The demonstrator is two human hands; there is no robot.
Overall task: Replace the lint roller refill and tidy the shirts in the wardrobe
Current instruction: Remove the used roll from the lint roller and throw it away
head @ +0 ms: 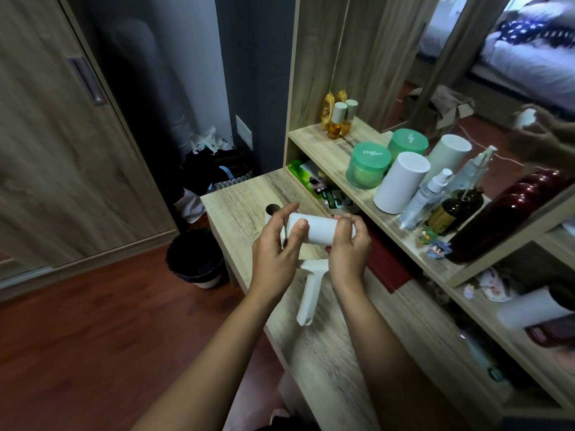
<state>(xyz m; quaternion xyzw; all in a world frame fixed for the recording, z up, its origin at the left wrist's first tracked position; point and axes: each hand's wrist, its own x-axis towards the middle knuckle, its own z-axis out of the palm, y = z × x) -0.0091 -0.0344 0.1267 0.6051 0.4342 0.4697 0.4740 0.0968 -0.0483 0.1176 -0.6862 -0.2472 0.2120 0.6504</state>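
Note:
I hold a white lint roller refill (320,228) level above the wooden desk (314,353), one hand at each end. My left hand (277,247) wraps its left end, thumb across the front. My right hand (348,244) pinches the right end. Just below the roll lies the white lint roller handle (309,290), its grip pointing toward me. The wardrobe's sliding door (62,135) stands shut at the left; no shirts are visible.
A dark waste bin (196,259) stands on the floor left of the desk. The shelf (329,154) holds green jars (368,164), a white cylinder (401,181), spray bottles (426,194) and a dark red bottle (504,216). A mirror lines the back. Bags (217,169) are piled in the corner.

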